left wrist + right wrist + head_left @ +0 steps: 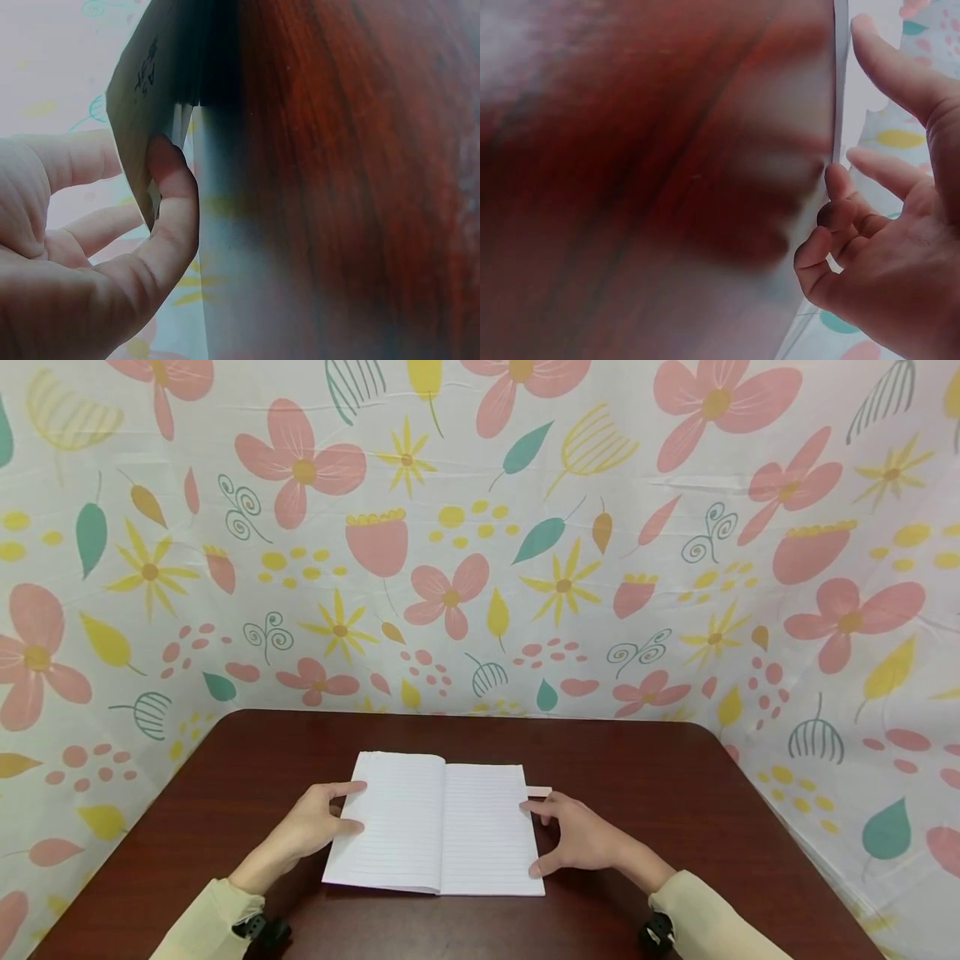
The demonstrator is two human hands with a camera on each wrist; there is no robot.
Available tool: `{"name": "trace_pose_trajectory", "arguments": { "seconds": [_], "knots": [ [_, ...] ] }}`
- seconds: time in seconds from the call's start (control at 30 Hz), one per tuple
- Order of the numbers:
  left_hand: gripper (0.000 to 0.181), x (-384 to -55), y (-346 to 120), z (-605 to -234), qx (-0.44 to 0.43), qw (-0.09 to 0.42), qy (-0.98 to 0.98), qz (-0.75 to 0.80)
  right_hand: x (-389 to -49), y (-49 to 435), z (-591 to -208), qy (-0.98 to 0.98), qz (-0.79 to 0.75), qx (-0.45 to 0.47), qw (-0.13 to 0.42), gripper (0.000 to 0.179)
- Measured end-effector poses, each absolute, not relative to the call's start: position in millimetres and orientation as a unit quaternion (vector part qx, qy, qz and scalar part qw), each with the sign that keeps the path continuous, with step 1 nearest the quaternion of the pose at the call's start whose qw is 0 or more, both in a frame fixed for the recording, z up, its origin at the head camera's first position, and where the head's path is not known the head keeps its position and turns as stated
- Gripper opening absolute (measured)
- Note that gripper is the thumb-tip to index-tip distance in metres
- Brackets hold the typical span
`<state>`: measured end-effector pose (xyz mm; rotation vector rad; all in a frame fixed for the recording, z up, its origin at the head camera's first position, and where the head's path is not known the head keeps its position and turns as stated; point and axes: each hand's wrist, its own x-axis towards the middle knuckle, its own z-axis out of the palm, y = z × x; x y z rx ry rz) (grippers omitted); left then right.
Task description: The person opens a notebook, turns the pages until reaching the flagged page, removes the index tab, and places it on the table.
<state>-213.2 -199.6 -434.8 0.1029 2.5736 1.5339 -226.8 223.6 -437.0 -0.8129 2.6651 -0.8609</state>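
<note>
A notebook [483,835] lies spread on the table, its lined pages without visible writing. My left hand [311,822] grips its left side, with thumb and forefinger on the page. In the left wrist view, a finger curls beneath the raised cover [146,82], which bears dark handwriting. On the opposite side, my right hand [581,835] rests thumb and forefinger tips on the right page's outer margin. Its other fingers [814,255] bend loosely beside the notebook's edge in the right wrist view. A short white strip [539,791] juts out past the right page, near the forefinger.
The dark reddish-brown wooden table [645,760] has rounded far corners and a glossy surface. A white cloth [450,677] with flowers and leaves hangs behind and along both sides. Black straps with cameras [262,933] sit on both wrists, over light sleeves.
</note>
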Motion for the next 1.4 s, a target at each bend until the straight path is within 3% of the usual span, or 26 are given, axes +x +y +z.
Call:
{"name": "trace_pose_trajectory", "arguments": {
  "seconds": [1.4],
  "knots": [
    [0.065, -211.5, -198.5, -433.3, 0.036, 0.077, 0.863, 0.498, -220.8, 227.3, -441.5, 0.916, -0.285, -0.264, 0.096, 0.089]
  ]
}}
